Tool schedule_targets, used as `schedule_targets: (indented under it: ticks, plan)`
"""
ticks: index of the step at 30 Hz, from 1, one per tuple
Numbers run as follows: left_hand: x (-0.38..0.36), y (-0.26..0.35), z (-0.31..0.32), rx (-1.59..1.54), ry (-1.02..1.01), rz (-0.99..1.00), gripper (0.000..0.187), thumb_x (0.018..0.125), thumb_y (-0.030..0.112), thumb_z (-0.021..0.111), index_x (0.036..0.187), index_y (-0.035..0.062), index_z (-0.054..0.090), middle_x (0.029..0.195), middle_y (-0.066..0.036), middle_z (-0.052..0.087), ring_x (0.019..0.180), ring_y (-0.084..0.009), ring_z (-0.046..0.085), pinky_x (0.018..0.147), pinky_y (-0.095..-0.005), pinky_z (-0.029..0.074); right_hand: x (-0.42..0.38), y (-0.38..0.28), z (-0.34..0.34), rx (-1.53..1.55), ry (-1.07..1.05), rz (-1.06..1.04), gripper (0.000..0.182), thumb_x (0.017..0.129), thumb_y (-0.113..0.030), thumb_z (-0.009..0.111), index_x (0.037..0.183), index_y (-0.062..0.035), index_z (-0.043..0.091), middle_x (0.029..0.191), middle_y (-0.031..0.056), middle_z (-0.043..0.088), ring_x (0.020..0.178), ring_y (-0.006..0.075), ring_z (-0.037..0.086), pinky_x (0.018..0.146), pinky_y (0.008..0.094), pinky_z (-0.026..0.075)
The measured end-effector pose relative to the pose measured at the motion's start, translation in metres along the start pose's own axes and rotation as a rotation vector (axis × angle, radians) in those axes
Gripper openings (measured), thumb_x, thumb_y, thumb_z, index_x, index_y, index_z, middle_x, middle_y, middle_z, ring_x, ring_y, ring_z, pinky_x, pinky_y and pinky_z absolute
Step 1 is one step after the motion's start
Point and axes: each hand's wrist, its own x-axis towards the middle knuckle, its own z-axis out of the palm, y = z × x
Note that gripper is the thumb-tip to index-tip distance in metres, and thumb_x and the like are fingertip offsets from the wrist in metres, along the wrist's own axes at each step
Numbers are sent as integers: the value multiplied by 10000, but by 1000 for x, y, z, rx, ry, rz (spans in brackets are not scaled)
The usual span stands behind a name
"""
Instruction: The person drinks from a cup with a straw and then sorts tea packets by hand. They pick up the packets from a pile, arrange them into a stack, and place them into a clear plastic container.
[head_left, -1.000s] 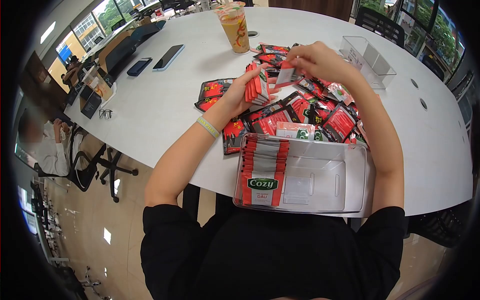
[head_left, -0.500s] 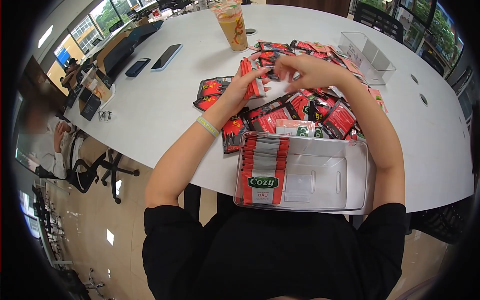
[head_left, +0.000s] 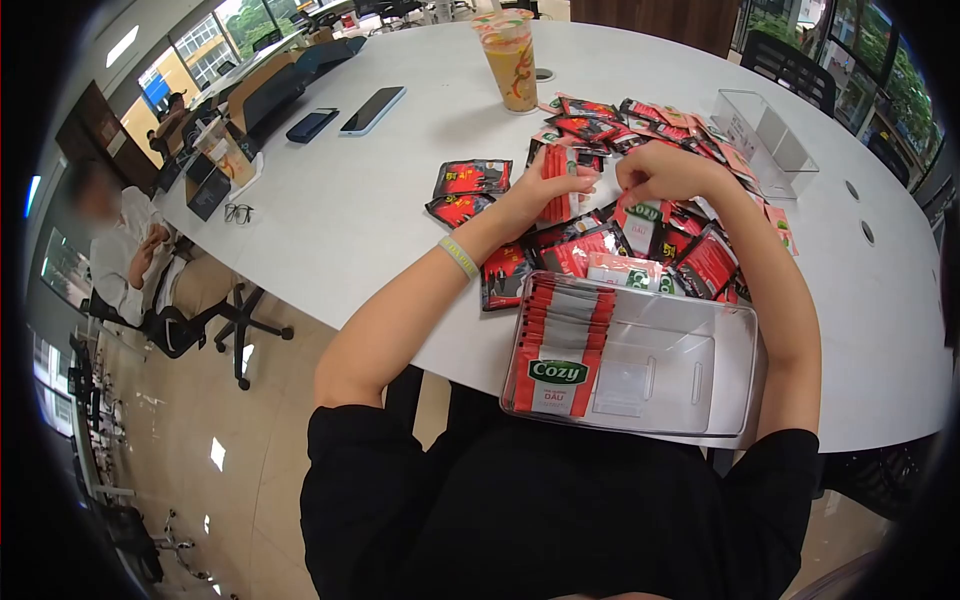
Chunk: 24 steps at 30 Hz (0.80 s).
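My left hand is closed around a small stack of red sachets, held on edge above the pile. To its right, my right hand has its fingers pinched at the top of a red and white Cozy sachet. Below both hands spreads a loose pile of red and black sachets. Nearest my body, a clear plastic box stands at the table edge. An overlapping row of Cozy sachets fills its left side.
A plastic cup with an orange drink stands behind the pile. Another clear box is at the back right. Two black and red packets lie left of the pile. A phone and dark wallet-like item lie farther left. A person sits at left.
My right hand has lowered from above the pile and its fingers have closed on a Cozy sachet. My left hand still holds its stack. The whole view has shifted slightly.
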Motion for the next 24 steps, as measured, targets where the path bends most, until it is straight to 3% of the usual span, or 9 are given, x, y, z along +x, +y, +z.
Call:
schedule_targets:
  ticks: [5,7,8,12,15,18,21,22,24]
  plan:
    - [0,1,2,42,-43,-14,828,755,248,672,1365,12,165,1099,-100,536,1026,-158,523,881,-275,392,-1,-20,-4,41,325,-55,152,772,-82,637,760,-6,505,654,50,514,623,158,486,556,299,377]
    - [1,1,1,75,-41,1,810,759,231,673,1363,15,179,1098,-90,534,1024,-156,525,886,-279,388,2,-26,-1,-118,535,-302,140,765,-78,633,772,1,518,720,66,512,678,184,503,574,298,395]
    - [1,1,3,28,-70,54,776,764,217,672,1350,12,205,1086,-82,538,1008,-149,529,880,-275,391,-1,-36,-2,-27,516,-266,120,756,-100,631,793,-13,557,753,93,536,714,247,544,646,347,440]
    - [-1,1,9,138,18,188,638,804,157,614,1331,24,279,1033,-42,546,946,-122,538,843,-267,421,1,-40,1,7,523,-344,113,755,-93,636,797,-12,568,789,87,530,770,226,544,670,327,442]
    - [0,6,5,12,104,150,596,818,179,614,1311,38,310,1018,-48,548,927,-130,545,833,-284,432,-3,-48,-5,90,546,-372,102,755,-79,639,797,-11,576,848,74,521,809,205,536,689,303,439]
    - [-2,17,4,-246,29,27,565,810,243,635,1256,34,359,1080,-78,542,985,-143,532,868,-286,423,-7,-49,-13,91,654,-380,131,768,-107,650,784,-13,561,893,49,516,823,155,520,727,276,434]
    - [-8,28,11,-357,-54,-44,493,849,346,580,1204,46,415,1113,-82,539,1040,-159,527,881,-301,438,-10,-50,-20,283,633,-360,142,787,-123,645,773,-22,546,912,39,521,846,130,510,744,277,425]
    - [-10,28,15,-323,-76,-32,522,907,357,467,1290,25,340,1230,-145,476,1113,-234,508,894,-329,441,-8,-46,-20,329,628,-388,158,802,-151,640,764,-35,539,922,30,523,849,110,498,745,262,413]
    - [-12,28,23,-302,-131,-55,531,906,363,469,1290,21,340,1239,-142,468,1116,-243,505,890,-328,444,-5,-49,-16,404,620,-368,175,805,-175,640,763,-39,539,930,25,520,848,104,491,737,251,407]
